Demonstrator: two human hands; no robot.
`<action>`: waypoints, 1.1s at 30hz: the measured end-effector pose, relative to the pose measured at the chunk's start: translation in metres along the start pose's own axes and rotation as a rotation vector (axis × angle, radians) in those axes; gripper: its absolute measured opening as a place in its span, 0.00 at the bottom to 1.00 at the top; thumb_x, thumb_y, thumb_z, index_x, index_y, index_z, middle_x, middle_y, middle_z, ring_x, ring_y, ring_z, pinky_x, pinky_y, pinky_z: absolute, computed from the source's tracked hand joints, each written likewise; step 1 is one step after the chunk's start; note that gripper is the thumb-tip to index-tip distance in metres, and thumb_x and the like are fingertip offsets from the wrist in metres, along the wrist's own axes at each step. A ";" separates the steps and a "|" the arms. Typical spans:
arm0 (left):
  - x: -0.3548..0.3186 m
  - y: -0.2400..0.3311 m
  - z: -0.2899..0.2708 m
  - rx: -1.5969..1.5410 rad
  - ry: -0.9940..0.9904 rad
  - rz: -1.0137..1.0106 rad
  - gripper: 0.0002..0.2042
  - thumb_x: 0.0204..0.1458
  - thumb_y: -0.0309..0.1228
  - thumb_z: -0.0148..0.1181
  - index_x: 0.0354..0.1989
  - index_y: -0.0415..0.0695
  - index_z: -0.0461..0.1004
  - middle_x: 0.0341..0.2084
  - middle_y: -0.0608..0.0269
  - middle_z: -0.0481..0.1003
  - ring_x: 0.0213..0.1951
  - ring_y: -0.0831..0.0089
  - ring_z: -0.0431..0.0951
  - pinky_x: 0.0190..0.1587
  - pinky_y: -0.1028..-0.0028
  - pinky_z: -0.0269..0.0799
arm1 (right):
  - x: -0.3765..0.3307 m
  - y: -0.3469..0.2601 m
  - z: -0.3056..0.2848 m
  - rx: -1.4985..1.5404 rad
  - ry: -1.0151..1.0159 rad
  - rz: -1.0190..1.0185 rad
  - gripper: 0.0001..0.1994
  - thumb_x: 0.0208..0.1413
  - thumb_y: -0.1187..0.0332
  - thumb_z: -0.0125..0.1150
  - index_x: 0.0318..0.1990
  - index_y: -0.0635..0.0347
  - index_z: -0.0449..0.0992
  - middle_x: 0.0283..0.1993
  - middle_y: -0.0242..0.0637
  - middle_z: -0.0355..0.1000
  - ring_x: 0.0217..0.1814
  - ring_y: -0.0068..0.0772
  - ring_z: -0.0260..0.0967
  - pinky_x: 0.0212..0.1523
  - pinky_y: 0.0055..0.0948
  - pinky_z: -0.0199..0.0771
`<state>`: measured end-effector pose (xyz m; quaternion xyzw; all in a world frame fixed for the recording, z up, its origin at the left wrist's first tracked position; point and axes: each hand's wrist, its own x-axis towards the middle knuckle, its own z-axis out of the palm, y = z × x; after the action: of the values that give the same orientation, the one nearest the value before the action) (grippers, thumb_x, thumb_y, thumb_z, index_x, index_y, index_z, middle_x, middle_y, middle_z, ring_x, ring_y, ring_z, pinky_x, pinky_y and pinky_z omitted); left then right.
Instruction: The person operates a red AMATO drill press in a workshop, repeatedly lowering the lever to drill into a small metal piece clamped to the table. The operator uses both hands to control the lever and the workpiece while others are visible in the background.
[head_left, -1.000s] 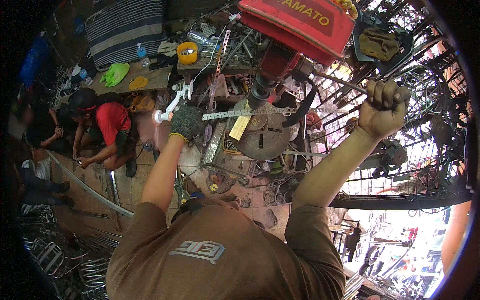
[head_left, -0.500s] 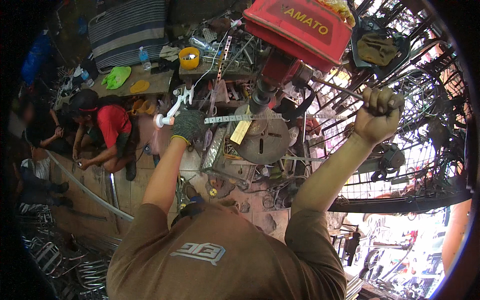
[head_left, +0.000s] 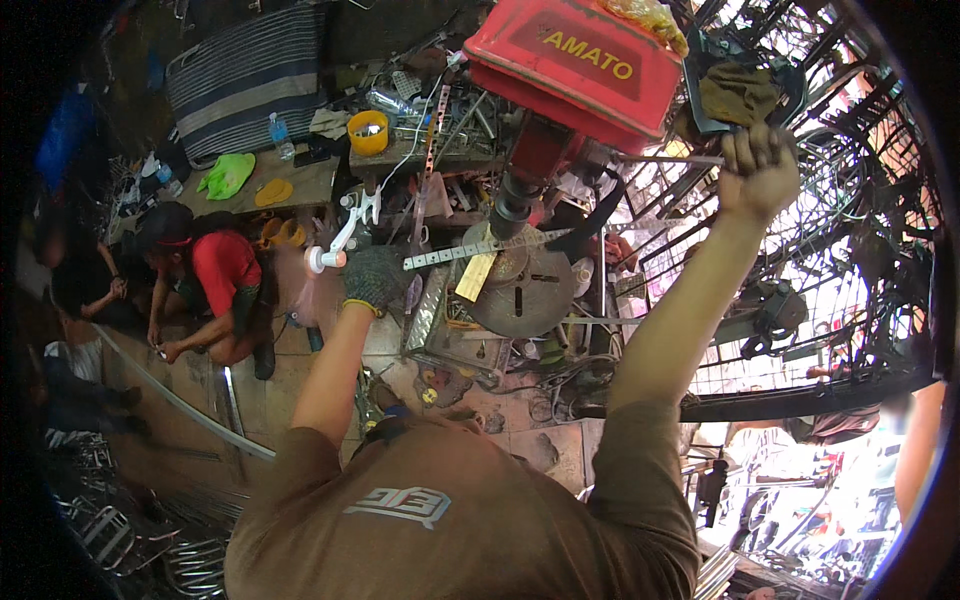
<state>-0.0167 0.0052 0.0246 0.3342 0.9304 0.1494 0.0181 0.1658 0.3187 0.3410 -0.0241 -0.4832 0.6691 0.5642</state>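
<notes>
In a dark knit glove, my left hand (head_left: 372,280) is closed at the left end of a flat metal strip (head_left: 440,257) with a row of holes. The strip lies across the round slotted table (head_left: 530,300) of a red drill press (head_left: 575,75), under its chuck (head_left: 512,203). A yellowish wood block (head_left: 477,272) sits by the strip below the chuck. Bare, my right hand (head_left: 758,170) is wrapped round the end of the press's feed lever (head_left: 670,159), out to the right. The drill tip is too small to make out.
A white jointed fixture (head_left: 350,228) stands just beyond my left hand. At left a person in a red shirt (head_left: 225,268) crouches near a long metal bar (head_left: 185,405). A yellow tub (head_left: 368,132) and tools crowd the bench behind. Black metal grating (head_left: 740,350) stands at right.
My right hand has moved up and away with the feed lever, which now lies nearly level. The strip tilts a little more, its right side higher. The whole view has shifted slightly.
</notes>
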 end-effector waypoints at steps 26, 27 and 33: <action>-0.014 0.002 0.013 -0.036 0.123 -0.040 0.13 0.38 0.40 0.57 0.25 0.44 0.80 0.21 0.51 0.77 0.25 0.52 0.78 0.28 0.55 0.73 | -0.001 0.040 -0.097 0.327 -0.448 -0.117 0.03 0.55 0.73 0.43 0.30 0.58 0.61 0.22 0.30 0.47 0.23 0.23 0.43 0.27 0.26 0.47; -0.016 0.003 0.013 -0.041 0.138 -0.045 0.13 0.37 0.40 0.57 0.25 0.44 0.80 0.22 0.51 0.78 0.25 0.52 0.78 0.27 0.55 0.73 | -0.005 0.039 -0.092 0.325 -0.457 -0.130 0.03 0.55 0.73 0.42 0.30 0.58 0.61 0.22 0.30 0.47 0.23 0.23 0.43 0.27 0.25 0.47; -0.019 0.008 0.003 -0.049 0.064 -0.093 0.13 0.41 0.40 0.57 0.28 0.44 0.81 0.24 0.51 0.79 0.28 0.52 0.80 0.30 0.55 0.74 | -0.021 0.028 -0.069 0.307 -0.537 -0.172 0.05 0.54 0.77 0.41 0.28 0.56 0.58 0.19 0.29 0.47 0.19 0.21 0.42 0.22 0.24 0.45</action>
<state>0.0034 -0.0002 0.0228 0.2854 0.9411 0.1816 0.0035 0.1930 0.3473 0.2750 0.2796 -0.5084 0.6666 0.4680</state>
